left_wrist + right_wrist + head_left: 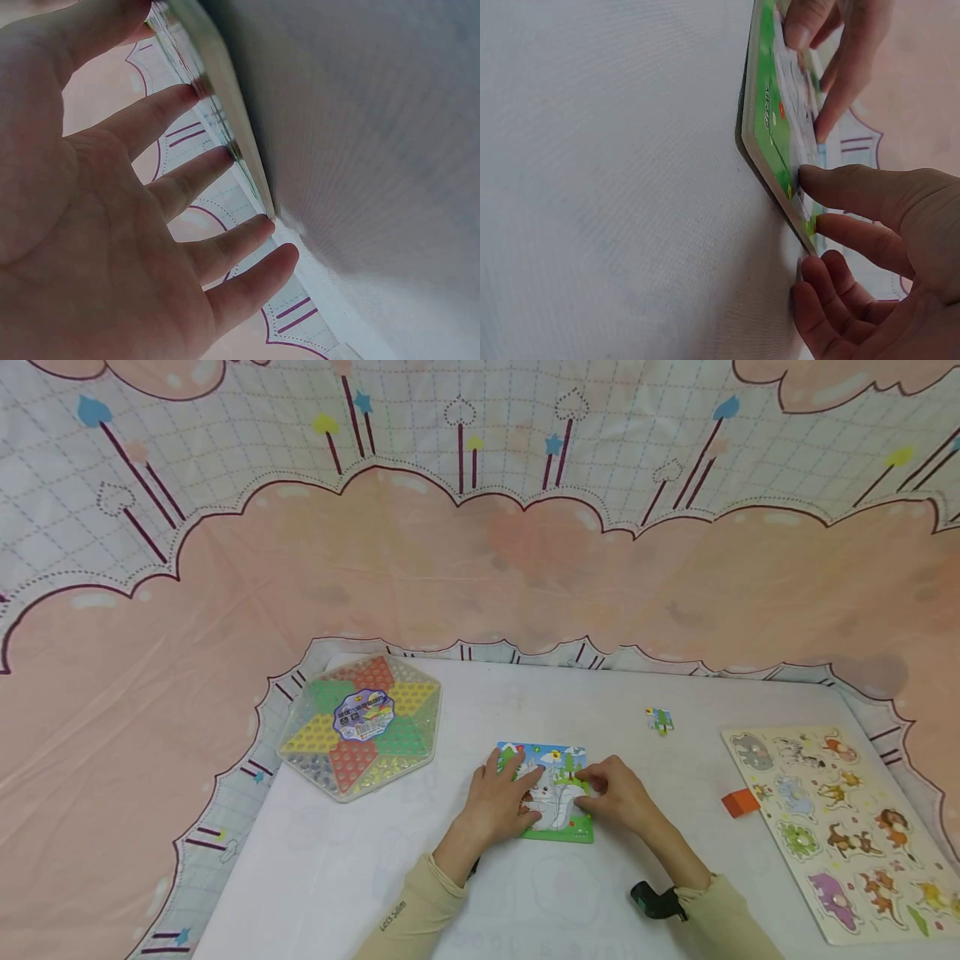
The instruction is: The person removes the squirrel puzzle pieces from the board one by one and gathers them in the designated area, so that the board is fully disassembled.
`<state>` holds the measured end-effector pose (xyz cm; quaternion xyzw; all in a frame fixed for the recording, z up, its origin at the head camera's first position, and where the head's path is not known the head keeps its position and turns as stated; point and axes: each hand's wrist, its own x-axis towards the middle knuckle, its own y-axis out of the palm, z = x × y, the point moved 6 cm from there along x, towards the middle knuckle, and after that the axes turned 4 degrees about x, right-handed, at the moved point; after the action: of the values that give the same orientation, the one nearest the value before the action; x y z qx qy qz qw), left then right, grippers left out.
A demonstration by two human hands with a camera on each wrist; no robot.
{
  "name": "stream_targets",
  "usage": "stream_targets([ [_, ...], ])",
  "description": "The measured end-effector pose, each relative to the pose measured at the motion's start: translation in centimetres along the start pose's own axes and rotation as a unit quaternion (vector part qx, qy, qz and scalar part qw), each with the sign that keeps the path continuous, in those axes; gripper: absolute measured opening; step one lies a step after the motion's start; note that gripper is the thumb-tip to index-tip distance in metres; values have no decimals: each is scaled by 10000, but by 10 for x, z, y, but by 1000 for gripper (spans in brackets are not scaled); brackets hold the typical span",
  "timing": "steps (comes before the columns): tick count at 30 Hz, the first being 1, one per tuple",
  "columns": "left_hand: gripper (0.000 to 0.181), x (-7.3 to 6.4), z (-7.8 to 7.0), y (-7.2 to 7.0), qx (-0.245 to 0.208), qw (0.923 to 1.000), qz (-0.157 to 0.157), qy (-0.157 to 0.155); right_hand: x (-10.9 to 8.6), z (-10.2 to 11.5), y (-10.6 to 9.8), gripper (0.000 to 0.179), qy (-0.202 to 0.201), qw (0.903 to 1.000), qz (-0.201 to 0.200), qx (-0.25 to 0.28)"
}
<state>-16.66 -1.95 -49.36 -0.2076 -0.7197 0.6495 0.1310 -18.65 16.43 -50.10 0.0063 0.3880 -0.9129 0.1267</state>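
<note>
A small jigsaw puzzle with a white squirrel on a green and blue scene lies flat on the white table. My left hand rests on its left part, fingers spread; in the left wrist view several fingertips touch its edge. My right hand is at the right side. Its thumb and index finger touch the puzzle face, a little apart, while the other fingers curl beside the edge. No lifted piece shows between them. Loose puzzle pieces lie farther back to the right.
On the left lies a hexagonal Chinese checkers set in clear packaging. To the right are an orange block and a wooden animal peg board. A patterned cloth hangs behind the table.
</note>
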Motion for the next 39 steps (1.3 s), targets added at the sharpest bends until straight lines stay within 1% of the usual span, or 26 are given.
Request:
stream_targets([
  [7, 63, 0, 0, 1, 52, 10000, -14, -4, 0, 1, -1, 30, 98, 9999, 7, 83],
  [17, 63, 0, -1, 0, 59, 10000, 33, -28, 0, 4, -2, 31, 96, 9997, 8, 228],
  [22, 62, 0, -1, -1, 61, 10000, 22, -4, 1, 4, -2, 31, -9, 9995, 21, 318],
  [34, 62, 0, 0, 0, 66, 10000, 33, -7, -1, 6, -5, 25, -265, 9961, 80, 835],
  [39, 63, 1, 0, 0, 89, 10000, 7, -9, -1, 7, -6, 23, -426, 9945, 66, 956],
])
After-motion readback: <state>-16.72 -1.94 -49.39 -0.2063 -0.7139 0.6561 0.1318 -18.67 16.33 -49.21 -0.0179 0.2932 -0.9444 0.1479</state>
